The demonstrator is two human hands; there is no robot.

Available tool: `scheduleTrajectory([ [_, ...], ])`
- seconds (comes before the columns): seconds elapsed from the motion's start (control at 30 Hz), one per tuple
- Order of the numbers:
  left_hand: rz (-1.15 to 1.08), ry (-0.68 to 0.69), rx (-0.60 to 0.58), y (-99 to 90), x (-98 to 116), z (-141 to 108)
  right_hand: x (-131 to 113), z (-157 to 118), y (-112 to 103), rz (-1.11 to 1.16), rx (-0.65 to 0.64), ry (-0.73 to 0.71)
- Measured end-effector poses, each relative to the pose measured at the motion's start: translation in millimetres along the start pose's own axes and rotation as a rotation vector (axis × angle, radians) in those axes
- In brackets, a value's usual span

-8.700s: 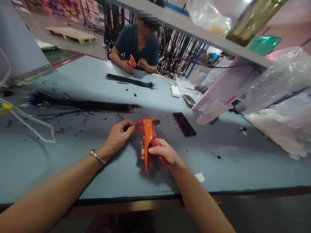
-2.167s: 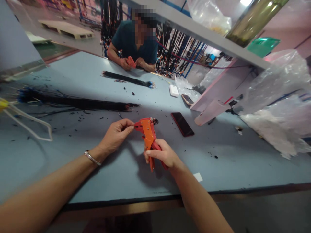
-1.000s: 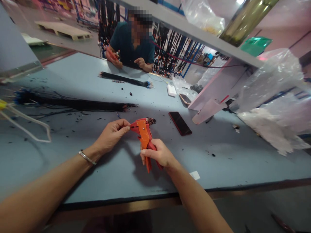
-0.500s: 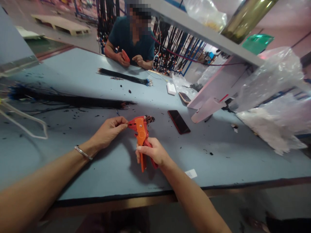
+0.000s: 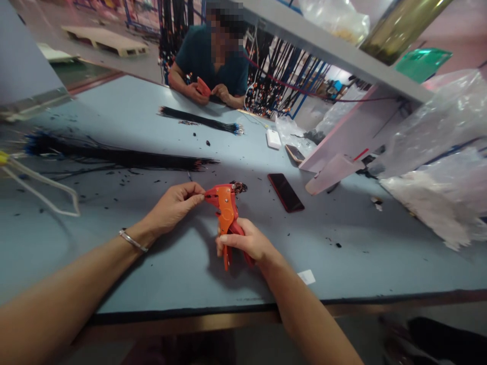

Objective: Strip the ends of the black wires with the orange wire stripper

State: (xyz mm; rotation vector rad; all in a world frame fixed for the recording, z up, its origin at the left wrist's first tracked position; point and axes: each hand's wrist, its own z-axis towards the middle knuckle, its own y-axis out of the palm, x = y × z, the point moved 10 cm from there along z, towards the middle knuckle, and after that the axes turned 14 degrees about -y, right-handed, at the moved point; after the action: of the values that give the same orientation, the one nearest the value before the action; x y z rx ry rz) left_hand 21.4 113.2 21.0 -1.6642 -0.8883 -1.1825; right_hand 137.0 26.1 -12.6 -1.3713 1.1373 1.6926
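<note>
Orange wire stripper (image 5: 227, 218): held above the tabletop (image 5: 152, 274), long axis near upright, handles down toward the person, head up, nose pointing left. Right hand (image 5: 245, 242): closed around the handles. Left hand (image 5: 173, 205): fingertips pinched together at the nose, on something too small to tell. Black wire bundle (image 5: 125, 159): lying crosswise behind.

Wire-harness assembly workshop. Long blue workbench (image 5: 114, 116) strewn with insulation offcuts; black wire bundles (image 5: 122, 158) laid across it. Beyond the workbench, racks of hanging cable looms (image 5: 277, 76) and a wooden pallet (image 5: 104, 40) on the floor.
</note>
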Motion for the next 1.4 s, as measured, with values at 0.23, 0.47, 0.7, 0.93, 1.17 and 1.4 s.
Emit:
scheduleTrajectory([
  [0.23,-0.008,0.026,-0.005,0.0,5,-2,2,-1,1,0.029,-0.015,-0.001],
  [0.47,-0.038,0.039,0.008,-2.3,7,-3,2,-1,5,0.062,0.063,-0.014],
  [0.7,-0.073,0.053,-0.022,-1.7,9,-3,2,-2,5,-0.028,0.111,-0.004],
  [0.93,-0.079,0.049,-0.045,-2.4,10,-2,2,-1,5,-0.059,0.134,-0.032],
  [1.17,-0.070,0.030,-0.027,-3.6,7,-1,4,2,0,-0.029,0.190,-0.056],
  [1.4,-0.035,0.025,0.009,-2.7,4,-1,6,0,-1,-0.045,0.136,-0.022],
])
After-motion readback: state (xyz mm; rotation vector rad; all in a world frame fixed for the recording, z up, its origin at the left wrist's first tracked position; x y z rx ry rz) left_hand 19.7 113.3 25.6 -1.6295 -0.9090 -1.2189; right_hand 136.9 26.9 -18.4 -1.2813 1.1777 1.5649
